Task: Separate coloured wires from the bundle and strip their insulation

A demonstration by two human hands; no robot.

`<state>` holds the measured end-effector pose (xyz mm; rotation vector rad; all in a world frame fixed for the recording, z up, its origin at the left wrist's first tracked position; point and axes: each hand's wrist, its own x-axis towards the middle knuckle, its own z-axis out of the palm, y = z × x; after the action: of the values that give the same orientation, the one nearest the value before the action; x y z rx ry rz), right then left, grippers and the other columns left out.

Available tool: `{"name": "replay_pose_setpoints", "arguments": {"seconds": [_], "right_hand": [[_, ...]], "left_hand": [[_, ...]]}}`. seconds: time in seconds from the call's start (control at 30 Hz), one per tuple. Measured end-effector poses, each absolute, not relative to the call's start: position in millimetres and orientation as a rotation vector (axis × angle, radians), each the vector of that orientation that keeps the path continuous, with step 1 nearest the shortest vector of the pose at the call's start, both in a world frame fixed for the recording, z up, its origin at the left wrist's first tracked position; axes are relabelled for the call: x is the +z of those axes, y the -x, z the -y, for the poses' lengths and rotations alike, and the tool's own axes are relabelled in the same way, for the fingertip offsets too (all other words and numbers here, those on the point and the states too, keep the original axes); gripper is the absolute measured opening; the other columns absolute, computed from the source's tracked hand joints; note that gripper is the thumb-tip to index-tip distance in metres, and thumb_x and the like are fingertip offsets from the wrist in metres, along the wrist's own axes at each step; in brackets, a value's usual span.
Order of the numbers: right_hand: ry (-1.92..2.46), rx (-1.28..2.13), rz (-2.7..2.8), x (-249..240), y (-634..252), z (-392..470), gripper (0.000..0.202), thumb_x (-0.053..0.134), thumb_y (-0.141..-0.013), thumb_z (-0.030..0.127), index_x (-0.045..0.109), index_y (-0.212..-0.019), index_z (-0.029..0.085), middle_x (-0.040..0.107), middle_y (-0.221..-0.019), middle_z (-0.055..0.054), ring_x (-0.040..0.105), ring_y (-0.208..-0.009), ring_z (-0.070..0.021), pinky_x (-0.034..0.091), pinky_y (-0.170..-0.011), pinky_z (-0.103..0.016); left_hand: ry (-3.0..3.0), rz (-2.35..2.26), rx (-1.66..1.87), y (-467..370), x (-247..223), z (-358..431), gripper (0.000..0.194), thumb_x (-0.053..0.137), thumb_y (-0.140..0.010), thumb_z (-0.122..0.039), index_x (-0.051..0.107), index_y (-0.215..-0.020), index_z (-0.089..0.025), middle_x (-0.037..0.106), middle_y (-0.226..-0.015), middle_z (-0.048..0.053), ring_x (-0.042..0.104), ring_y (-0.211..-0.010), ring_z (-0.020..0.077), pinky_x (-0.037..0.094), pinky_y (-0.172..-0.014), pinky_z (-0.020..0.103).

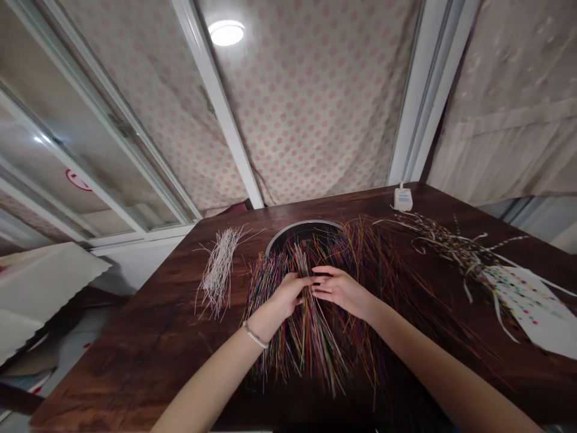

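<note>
A bundle of thin multicoloured strands, like wires or cords, lies across the near rim of a dark round pan. My left hand, with a beaded bracelet on its wrist, closes its thumb and fingers round the middle of this bundle. From the right, my right hand reaches in with fingers stretched out and slightly apart, its fingertips at the bundle beside my left fingers. More coloured strands lie under and left of my left hand. Reddish-brown and dark strands spread out to the right.
White strands lie in a pile on the dark wooden table. At right are beaded-looking strands and a white sheet with coloured dots. A white plug-like box sits at the back edge, before curtained windows.
</note>
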<state>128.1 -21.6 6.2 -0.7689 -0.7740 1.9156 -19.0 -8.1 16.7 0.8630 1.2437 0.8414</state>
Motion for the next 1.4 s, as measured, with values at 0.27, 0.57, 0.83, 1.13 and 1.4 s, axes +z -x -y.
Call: {"name": "replay_pose_setpoints", "arguments": {"seconds": [0.27, 0.57, 0.83, 1.13, 1.4], "right_hand": [[0.824, 1.887, 0.942, 8.4, -132.9, 18.0, 0.048, 0.053, -0.063, 0.005, 0.047, -0.109, 0.019, 0.057, -0.113, -0.013, 0.061, -0.092, -0.0231, 0.043, -0.087, -0.045], [0.925, 1.816, 1.197, -12.7, -130.5, 9.4, 0.038, 0.053, -0.064, 0.009, 0.054, -0.101, 0.018, 0.065, -0.097, -0.010, 0.064, -0.087, -0.0193, 0.043, -0.088, -0.039], [1.184, 1.221, 1.411, -21.9, -141.1, -5.7, 0.023, 0.052, -0.068, 0.013, 0.063, -0.088, 0.016, 0.065, -0.093, -0.008, 0.063, -0.088, -0.0199, 0.046, -0.086, -0.038], [1.145, 1.405, 1.639, -8.4, -112.6, 21.9, 0.032, 0.058, -0.071, 0.032, 0.058, -0.097, 0.012, 0.065, -0.071, -0.004, 0.062, -0.058, -0.0139, 0.050, -0.051, -0.024], [1.199, 1.392, 1.645, -9.1, -113.0, 22.4, 0.019, 0.057, -0.070, 0.030, 0.061, -0.070, 0.012, 0.061, -0.056, -0.002, 0.053, -0.042, -0.0088, 0.042, -0.038, -0.019]], "left_hand": [[-0.933, -1.223, 0.925, 32.5, -0.1, 4.2, 0.025, 0.061, -0.055, -0.016, 0.060, -0.080, -0.012, 0.057, -0.057, 0.000, 0.052, -0.053, 0.0125, 0.037, -0.052, 0.024], [-0.880, -0.960, 1.221, 43.1, -6.8, 4.6, 0.012, 0.057, -0.061, -0.016, 0.061, -0.071, -0.013, 0.063, -0.074, 0.002, 0.056, -0.073, 0.0138, 0.039, -0.075, 0.025], [-0.667, -0.793, 1.182, 46.5, -2.7, 8.0, 0.007, 0.052, -0.069, -0.018, 0.054, -0.074, -0.014, 0.063, -0.073, 0.005, 0.060, -0.071, 0.0168, 0.044, -0.077, 0.034], [-0.641, -0.686, 1.155, 41.3, -4.1, 6.2, 0.024, 0.054, -0.078, -0.018, 0.050, -0.101, -0.014, 0.063, -0.097, 0.011, 0.058, -0.097, 0.0218, 0.040, -0.090, 0.039], [-0.734, -0.569, 0.984, 41.7, -0.4, 8.5, 0.039, 0.058, -0.076, -0.016, 0.047, -0.113, -0.017, 0.052, -0.121, 0.015, 0.047, -0.113, 0.0243, 0.035, -0.095, 0.041]]}}
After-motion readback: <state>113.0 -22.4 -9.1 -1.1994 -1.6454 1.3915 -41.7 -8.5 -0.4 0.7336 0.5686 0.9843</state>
